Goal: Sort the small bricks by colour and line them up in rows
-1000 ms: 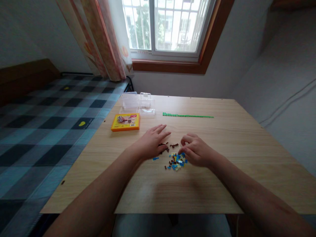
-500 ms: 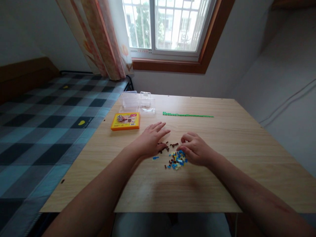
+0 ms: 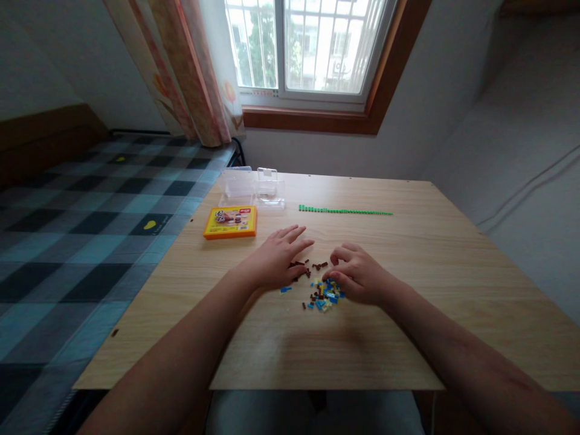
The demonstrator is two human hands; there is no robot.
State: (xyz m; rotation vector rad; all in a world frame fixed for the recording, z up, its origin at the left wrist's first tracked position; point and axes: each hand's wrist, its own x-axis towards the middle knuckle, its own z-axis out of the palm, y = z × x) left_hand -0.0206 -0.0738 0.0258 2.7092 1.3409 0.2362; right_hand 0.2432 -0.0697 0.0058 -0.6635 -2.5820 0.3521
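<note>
A small pile of tiny bricks, blue, brown and yellowish, lies on the wooden table between my hands. My left hand rests flat beside the brown pieces, fingers stretched out and apart, holding nothing. My right hand sits at the pile's right edge with its fingers curled and thumb and forefinger pinched together at the bricks; what the pinch holds is too small to make out. One blue brick lies apart to the left of the pile.
A long row of green bricks runs across the far middle of the table. An orange flat box and a clear plastic case sit at the far left. A checked bed adjoins the left edge; window behind.
My right hand's pinching fingers have shifted slightly left over the pile. My left hand has hardly moved.
</note>
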